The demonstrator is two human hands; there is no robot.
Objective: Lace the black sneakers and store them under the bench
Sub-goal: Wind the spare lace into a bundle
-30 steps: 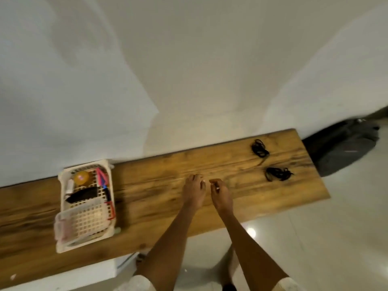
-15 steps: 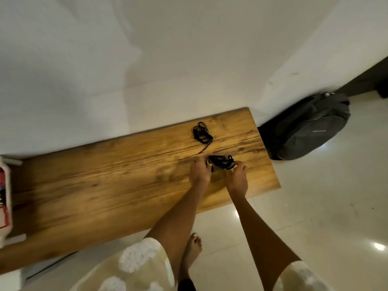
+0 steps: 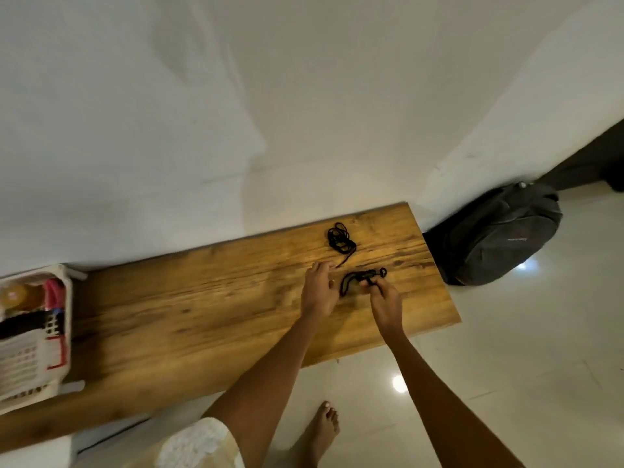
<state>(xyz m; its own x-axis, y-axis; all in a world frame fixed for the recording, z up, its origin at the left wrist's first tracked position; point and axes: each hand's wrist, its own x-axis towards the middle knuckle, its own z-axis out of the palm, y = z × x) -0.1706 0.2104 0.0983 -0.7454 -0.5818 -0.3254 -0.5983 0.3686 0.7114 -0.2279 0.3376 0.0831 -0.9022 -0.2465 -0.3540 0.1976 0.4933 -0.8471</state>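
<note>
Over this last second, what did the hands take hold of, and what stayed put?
Both hands reached right along the bench. The right hand now pinches the nearer lace bundle, lifting one end; the left hand hovers open beside it. The farther lace bundle and the backpack stayed put.

The dark grey fabric backpack (image 3: pixel 499 234) on the floor carries a small pale logo with a line of lettering — too blurred to read — and nothing else bears legible text.
</note>
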